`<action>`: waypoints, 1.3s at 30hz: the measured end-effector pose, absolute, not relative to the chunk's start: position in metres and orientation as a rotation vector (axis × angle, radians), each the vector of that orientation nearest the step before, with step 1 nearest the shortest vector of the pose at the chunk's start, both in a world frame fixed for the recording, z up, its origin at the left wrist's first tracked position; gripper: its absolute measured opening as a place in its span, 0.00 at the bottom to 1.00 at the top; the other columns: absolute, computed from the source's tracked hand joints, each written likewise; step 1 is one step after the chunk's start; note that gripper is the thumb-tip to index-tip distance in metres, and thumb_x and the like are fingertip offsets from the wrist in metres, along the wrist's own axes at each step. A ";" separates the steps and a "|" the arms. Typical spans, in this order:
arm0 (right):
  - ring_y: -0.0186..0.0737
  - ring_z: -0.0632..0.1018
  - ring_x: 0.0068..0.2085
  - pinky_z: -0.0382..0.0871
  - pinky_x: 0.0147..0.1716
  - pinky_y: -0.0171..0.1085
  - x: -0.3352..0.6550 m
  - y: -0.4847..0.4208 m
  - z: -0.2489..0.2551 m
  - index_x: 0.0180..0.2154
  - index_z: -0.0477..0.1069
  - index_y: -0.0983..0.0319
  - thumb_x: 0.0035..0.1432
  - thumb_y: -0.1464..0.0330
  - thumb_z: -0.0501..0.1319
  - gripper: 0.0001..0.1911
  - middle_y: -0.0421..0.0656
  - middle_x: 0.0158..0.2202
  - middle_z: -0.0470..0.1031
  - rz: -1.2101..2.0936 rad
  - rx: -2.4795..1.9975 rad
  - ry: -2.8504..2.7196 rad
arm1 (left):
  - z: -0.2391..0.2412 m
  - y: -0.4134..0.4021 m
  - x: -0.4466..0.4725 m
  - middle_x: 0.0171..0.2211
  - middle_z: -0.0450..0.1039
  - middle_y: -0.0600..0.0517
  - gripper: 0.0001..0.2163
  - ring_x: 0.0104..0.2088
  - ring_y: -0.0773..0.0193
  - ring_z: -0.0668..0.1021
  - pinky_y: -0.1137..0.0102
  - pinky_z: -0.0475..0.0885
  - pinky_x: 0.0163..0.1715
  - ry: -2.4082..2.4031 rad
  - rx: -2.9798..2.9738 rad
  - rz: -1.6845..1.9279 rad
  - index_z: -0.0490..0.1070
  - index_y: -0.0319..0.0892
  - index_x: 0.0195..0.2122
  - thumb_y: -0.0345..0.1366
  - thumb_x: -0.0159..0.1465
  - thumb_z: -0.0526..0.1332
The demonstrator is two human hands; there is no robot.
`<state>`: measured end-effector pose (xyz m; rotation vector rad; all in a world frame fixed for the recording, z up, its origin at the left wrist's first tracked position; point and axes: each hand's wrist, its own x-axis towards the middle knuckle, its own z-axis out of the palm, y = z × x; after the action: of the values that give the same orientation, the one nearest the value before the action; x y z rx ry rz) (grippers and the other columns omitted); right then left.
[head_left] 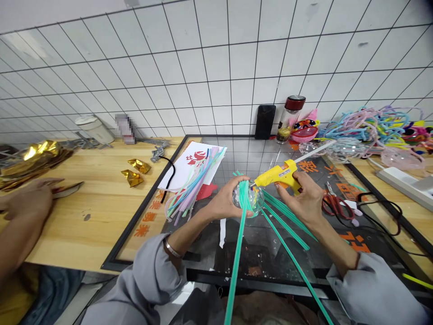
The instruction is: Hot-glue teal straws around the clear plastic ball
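Observation:
My left hand (227,201) is closed around a clear plastic ball (259,198). Teal pipe cleaners (239,253) lie across its near side, and others fan out to the right and toward me. Gripped in my right hand (306,196) is a yellow hot glue gun (275,174), with a white glue stick (314,151) standing out of its back end. Its nozzle is at the ball's upper edge, beside the teal strands; whether it touches them I cannot tell. Some colourful bits show inside the ball.
Red-handled scissors (338,205) and a black cord lie right of my right hand, near a white power strip (406,180). Pastel pipe cleaners (196,185) rest on white paper. A phone (265,122) and glass bottle (287,122) stand by the wall. At left, another person's hand (30,198) holds scissors.

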<state>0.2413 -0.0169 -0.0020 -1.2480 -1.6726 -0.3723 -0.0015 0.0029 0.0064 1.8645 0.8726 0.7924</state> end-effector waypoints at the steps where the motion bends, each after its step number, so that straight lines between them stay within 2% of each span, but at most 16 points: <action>1: 0.37 0.72 0.28 0.64 0.27 0.36 0.242 -0.017 -0.002 0.36 0.67 0.60 0.55 0.59 0.64 0.12 0.40 0.29 0.73 -0.367 -1.243 -1.675 | 0.006 0.003 -0.002 0.56 0.67 0.44 0.42 0.55 0.50 0.72 0.59 0.67 0.57 0.875 1.864 0.789 0.61 0.42 0.57 0.38 0.41 0.76; 8: 0.38 0.73 0.28 0.66 0.28 0.37 0.244 -0.017 -0.002 0.36 0.68 0.60 0.54 0.61 0.63 0.11 0.40 0.29 0.73 -0.324 -1.236 -1.691 | 0.008 0.002 -0.002 0.55 0.67 0.41 0.42 0.55 0.49 0.72 0.58 0.67 0.57 0.874 1.861 0.791 0.61 0.38 0.58 0.38 0.41 0.75; 12: 0.38 0.73 0.28 0.66 0.28 0.37 0.242 -0.017 -0.002 0.35 0.68 0.60 0.53 0.61 0.64 0.11 0.41 0.29 0.73 -0.330 -1.253 -1.673 | 0.008 0.002 -0.002 0.55 0.67 0.43 0.42 0.54 0.50 0.72 0.58 0.67 0.57 0.869 1.859 0.792 0.62 0.39 0.58 0.37 0.41 0.76; 20: 0.36 0.66 0.26 0.61 0.28 0.37 0.251 -0.011 -0.002 0.29 0.67 0.60 0.51 0.53 0.63 0.17 0.38 0.26 0.67 -0.114 -1.544 -1.436 | 0.008 0.002 -0.003 0.55 0.67 0.44 0.42 0.54 0.50 0.73 0.58 0.67 0.58 0.897 1.864 0.787 0.62 0.41 0.58 0.38 0.42 0.76; 26: 0.42 0.68 0.30 0.63 0.31 0.40 0.273 0.010 -0.027 0.27 0.69 0.60 0.49 0.50 0.61 0.20 0.41 0.26 0.66 -0.110 -1.767 -1.438 | 0.010 0.001 -0.002 0.56 0.68 0.43 0.41 0.55 0.49 0.73 0.58 0.67 0.59 0.883 1.846 0.790 0.62 0.40 0.58 0.37 0.42 0.75; 34: 0.48 0.70 0.34 0.63 0.33 0.42 0.293 0.031 -0.054 0.34 0.74 0.65 0.50 0.52 0.58 0.22 0.47 0.29 0.70 -0.219 -1.983 -1.559 | 0.010 0.001 -0.002 0.56 0.67 0.43 0.41 0.56 0.49 0.72 0.57 0.66 0.59 0.886 1.842 0.788 0.62 0.42 0.58 0.38 0.42 0.75; 39: 0.49 0.71 0.34 0.62 0.33 0.43 0.294 0.031 -0.055 0.33 0.74 0.65 0.54 0.50 0.58 0.23 0.50 0.31 0.71 -0.241 -2.058 -1.646 | 0.008 0.002 -0.002 0.56 0.68 0.44 0.41 0.55 0.49 0.73 0.56 0.66 0.59 0.884 1.843 0.780 0.61 0.44 0.58 0.38 0.42 0.75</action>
<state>0.2940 0.0310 -0.0551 -2.0575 -1.6461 -0.2410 -0.0022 0.0016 0.0084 1.8428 0.8844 0.7805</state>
